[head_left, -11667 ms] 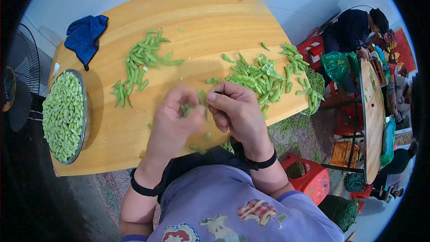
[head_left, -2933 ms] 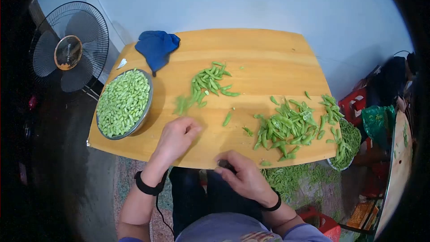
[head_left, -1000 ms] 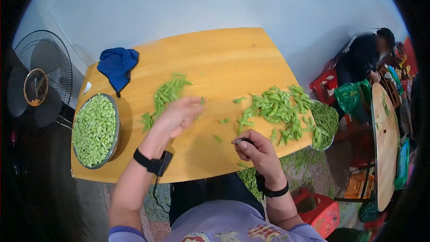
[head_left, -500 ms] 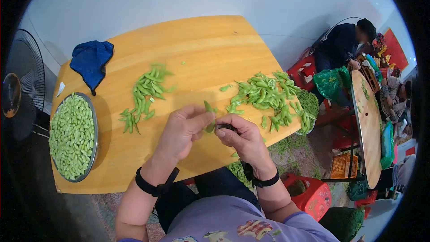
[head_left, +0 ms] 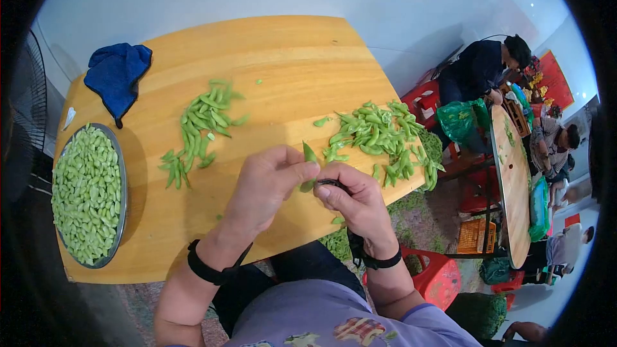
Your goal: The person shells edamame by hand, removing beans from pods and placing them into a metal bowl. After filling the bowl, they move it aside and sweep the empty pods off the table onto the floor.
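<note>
My left hand (head_left: 276,180) pinches a green edamame pod (head_left: 309,153) over the front of the table, the pod's tip pointing up past the fingers. Close against it, my right hand (head_left: 357,199) is closed round a small tool with black curved handles (head_left: 331,183), perhaps scissors; my fingers hide most of it. The tool meets or nearly meets the lower part of the pod. Beyond my right hand lies a large heap of edamame pods (head_left: 373,130). A smaller pile of pods (head_left: 204,115) is spread left of centre.
A round metal tray (head_left: 122,212) heaped with green pods stands at the table's left end. Behind it lies a blue cloth (head_left: 119,77). A red stool (head_left: 439,283) is at lower right, near a second table (head_left: 511,186) with people around it. A fan (head_left: 29,103) is far left.
The view has shifted slightly, so the table and tray appear further left. Both hands stay together at the pod, with the tool still in my right hand.
</note>
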